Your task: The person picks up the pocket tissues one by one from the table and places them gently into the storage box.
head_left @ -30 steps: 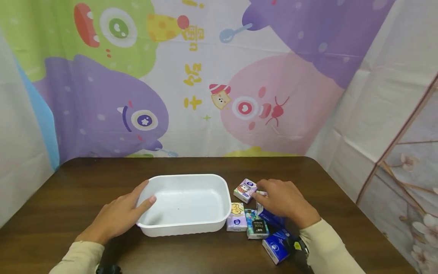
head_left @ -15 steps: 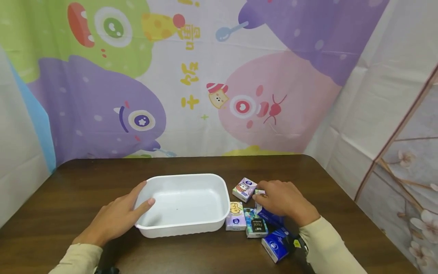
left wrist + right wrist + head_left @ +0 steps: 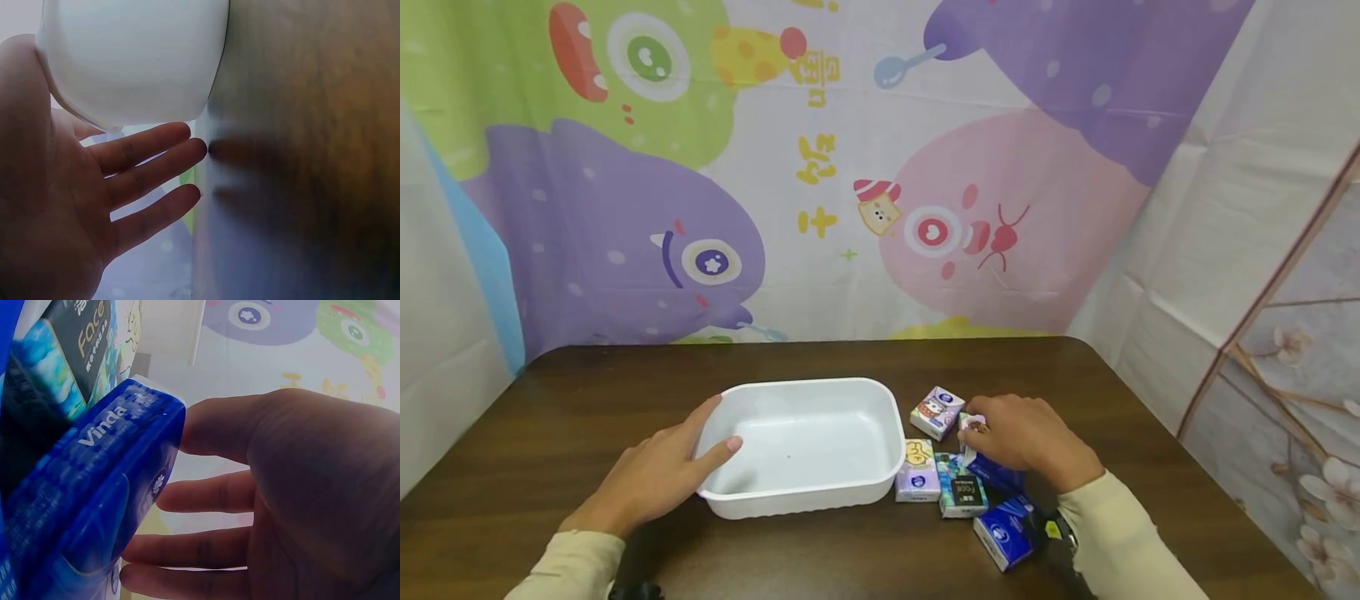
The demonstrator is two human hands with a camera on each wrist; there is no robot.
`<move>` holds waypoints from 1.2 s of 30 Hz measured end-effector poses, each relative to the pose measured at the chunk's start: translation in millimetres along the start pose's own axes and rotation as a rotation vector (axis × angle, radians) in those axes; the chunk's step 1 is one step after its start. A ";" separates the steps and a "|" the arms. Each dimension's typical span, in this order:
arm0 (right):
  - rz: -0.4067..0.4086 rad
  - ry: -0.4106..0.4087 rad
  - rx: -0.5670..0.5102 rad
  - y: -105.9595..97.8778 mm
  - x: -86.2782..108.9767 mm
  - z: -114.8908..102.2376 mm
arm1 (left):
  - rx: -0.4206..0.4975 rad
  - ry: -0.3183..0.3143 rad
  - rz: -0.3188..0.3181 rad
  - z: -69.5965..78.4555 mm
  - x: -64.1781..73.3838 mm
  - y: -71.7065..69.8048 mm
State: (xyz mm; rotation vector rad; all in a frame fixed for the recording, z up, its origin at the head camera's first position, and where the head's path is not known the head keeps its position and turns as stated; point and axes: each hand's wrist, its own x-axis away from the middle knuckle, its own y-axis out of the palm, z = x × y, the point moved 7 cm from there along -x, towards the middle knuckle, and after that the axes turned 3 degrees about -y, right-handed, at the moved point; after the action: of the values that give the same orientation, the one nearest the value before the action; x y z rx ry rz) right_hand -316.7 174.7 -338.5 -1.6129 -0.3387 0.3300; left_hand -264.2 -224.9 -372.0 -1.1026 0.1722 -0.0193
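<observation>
A white plastic tub [image 3: 805, 496] stands on the table. My left hand [image 3: 651, 475] rests at its left end, thumb over the rim and forefinger along the outside; in the left wrist view the other fingers [image 3: 153, 181] are straight and spread below the tub. To the tub's right my right hand [image 3: 1026, 437] is over small tissue packs, its thumb and forefinger at a purple pack [image 3: 973, 423] partly hidden by the hand. In the right wrist view the thumb tip is right at the end of a blue Vinda pack [image 3: 94, 462], which hides the other fingertips.
Beside the right hand lie a purple-and-white pack [image 3: 937, 412], a yellow-and-purple pack [image 3: 917, 471] against the tub, a teal pack with a black label [image 3: 962, 486], and another blue pack [image 3: 1003, 533] nearer me. A cartoon-print curtain [image 3: 820, 292] hangs behind the brown table [image 3: 797, 554].
Slightly more of the purple pack under my right hand shows as thumb and forefinger shift a little to the right. My left hand stays on the tub's rim.
</observation>
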 end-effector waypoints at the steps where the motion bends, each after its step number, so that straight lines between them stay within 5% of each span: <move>1: -0.003 -0.001 0.004 -0.2 0.1 0.0 | -0.001 -0.001 -0.001 0.1 0.1 0.1; 22: -0.191 0.081 -0.034 -4.2 12.3 1.0 | 0.021 -0.014 -0.035 -0.9 -4.7 0.3; 36: -0.180 0.034 -0.013 -2.1 10.5 -6.9 | 0.018 -0.020 -0.044 -2.0 -2.2 0.3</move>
State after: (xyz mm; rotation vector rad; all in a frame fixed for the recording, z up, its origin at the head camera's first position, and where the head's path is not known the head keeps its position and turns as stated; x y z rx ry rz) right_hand -304.4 172.8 -336.0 -1.5856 -0.4574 0.1634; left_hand -266.6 -226.3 -372.9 -1.0878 0.1301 -0.0488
